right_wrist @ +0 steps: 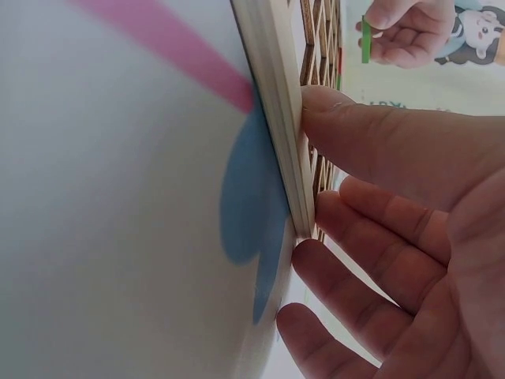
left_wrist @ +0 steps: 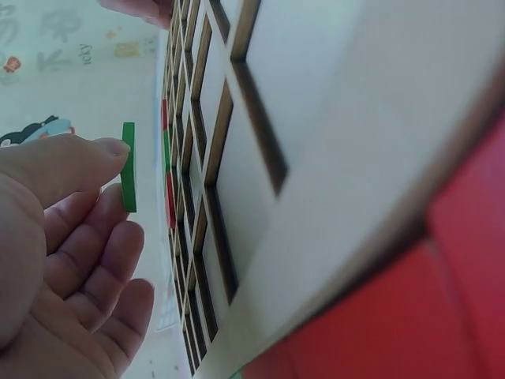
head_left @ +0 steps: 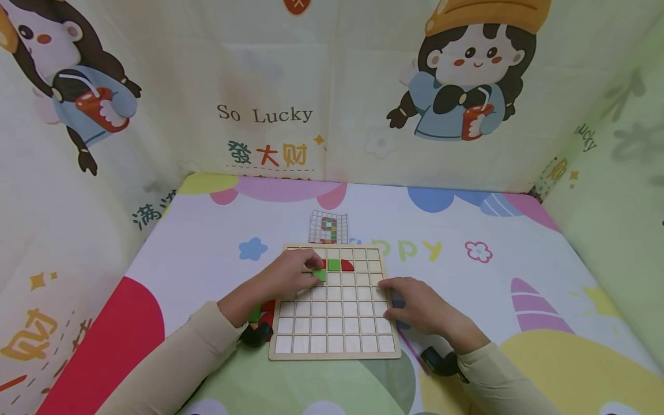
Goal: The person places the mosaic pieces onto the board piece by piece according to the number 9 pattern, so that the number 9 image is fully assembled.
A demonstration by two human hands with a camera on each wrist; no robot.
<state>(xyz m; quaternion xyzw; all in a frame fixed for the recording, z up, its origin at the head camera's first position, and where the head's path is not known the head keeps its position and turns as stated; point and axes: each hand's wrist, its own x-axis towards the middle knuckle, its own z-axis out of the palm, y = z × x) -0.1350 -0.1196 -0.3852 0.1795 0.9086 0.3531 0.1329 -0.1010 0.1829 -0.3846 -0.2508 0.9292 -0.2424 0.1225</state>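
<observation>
My left hand (head_left: 287,275) pinches a small green square tile (left_wrist: 129,167) between thumb and fingertip, its face on edge in the left wrist view. The tile is held over the upper left part of a wooden grid board (head_left: 334,357). In one upper row of the board lie a green square (head_left: 334,265) and a red rounded piece (head_left: 347,266); another red piece (head_left: 324,264) is partly hidden by my left fingers. My right hand (head_left: 417,301) touches the board's right edge with thumb and fingertips, its fingers loosely bent.
Behind the board lies a small printed grid card (head_left: 329,226) with a coloured figure on it. Several red and green pieces (head_left: 267,316) sit beside the board's left edge, partly under my left wrist. A patterned cloth (head_left: 197,242) covers the table, with printed fabric walls around it.
</observation>
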